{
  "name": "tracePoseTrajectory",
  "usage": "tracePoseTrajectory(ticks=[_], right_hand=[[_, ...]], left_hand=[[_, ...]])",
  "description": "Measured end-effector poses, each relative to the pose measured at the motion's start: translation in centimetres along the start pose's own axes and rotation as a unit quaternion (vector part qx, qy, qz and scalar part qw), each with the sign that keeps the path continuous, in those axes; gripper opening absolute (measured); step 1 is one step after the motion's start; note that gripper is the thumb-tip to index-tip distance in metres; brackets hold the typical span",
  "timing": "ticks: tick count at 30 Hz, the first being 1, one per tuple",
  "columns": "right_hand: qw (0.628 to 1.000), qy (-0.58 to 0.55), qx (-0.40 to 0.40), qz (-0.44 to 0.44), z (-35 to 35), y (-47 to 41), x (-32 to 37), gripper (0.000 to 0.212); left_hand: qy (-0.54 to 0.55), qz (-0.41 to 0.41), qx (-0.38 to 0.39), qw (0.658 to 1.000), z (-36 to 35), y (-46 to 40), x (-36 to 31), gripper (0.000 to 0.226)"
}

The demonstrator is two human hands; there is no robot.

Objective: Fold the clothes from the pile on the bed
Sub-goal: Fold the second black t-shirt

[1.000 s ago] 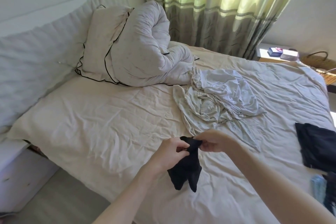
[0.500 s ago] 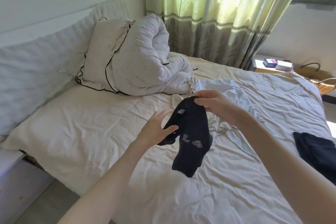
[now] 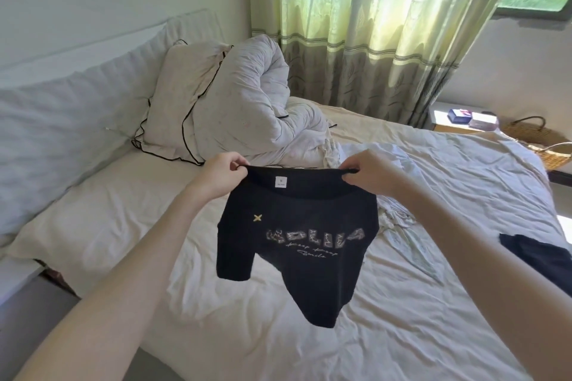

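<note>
Pinching black shirt point(image 3: 297, 244) at shoulders, left hand point(image 3: 221, 175), right hand point(image 3: 370, 173); label reads "M".

Two bare forearms, no sleeves visible, seemingly no rings or watch

One view only, head-worn and wide-angle. It looks forward and down across the bed point(image 3: 402, 334) from beside its near edge, close over both forearms. Headboard wall falls upper left of frame, curtain point(image 3: 371, 25) and window upper right.
</note>
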State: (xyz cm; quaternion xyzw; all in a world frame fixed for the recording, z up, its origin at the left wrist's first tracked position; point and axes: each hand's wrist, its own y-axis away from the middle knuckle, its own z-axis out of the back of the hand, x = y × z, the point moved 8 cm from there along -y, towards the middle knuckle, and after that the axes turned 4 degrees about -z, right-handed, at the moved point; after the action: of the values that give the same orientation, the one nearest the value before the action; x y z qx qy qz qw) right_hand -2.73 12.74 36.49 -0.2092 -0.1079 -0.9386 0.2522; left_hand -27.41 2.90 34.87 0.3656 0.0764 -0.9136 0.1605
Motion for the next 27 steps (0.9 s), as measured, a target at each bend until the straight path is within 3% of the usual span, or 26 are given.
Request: tracePoseTrajectory(ticks=[4, 9, 13, 18, 20, 22, 24, 27], right_hand=[[0.992, 0.012, -0.127, 0.010, 2.1, -0.4, 0.7, 0.014], [0.984, -0.070, -0.151, 0.059, 3.6, -0.5, 1.8, 0.008], [0.983, -0.146, -0.093, 0.057, 3.3, -0.5, 2.2, 0.015], [0.977, -0.200, 0.010, 0.069, 2.0, -0.1, 3.6, 0.028], [0.960, -0.264, 0.075, 0.062, 1.6, 0.3, 3.9, 0.030], [0.934, -0.328, 0.137, 0.037, 0.8, 0.6, 3.5, 0.026], [0.948, -0.288, 0.136, 0.025, 0.3, 0.7, 2.9, 0.017], [0.971, -0.211, 0.109, 0.024, -1.5, 1.4, 2.5, 0.016]], left_hand=[[0.217, 0.050, 0.008, 0.975, -0.3, 1.0, -0.1, 0.017], [0.120, -0.033, -0.043, 0.991, 2.6, 1.3, -1.8, 0.018], [0.036, -0.080, -0.061, 0.994, 5.0, 1.5, -2.3, 0.015], [0.089, -0.065, -0.084, 0.990, 6.5, 2.8, -0.8, 0.009], [0.086, -0.065, -0.039, 0.993, 6.5, 3.6, -0.1, 0.002], [0.069, -0.051, 0.056, 0.995, 5.6, 4.8, 0.9, 0.015], [0.056, -0.026, 0.111, 0.992, 4.8, 6.3, 2.2, 0.025], [0.071, -0.008, 0.091, 0.993, 3.9, 8.5, 4.3, 0.018]])
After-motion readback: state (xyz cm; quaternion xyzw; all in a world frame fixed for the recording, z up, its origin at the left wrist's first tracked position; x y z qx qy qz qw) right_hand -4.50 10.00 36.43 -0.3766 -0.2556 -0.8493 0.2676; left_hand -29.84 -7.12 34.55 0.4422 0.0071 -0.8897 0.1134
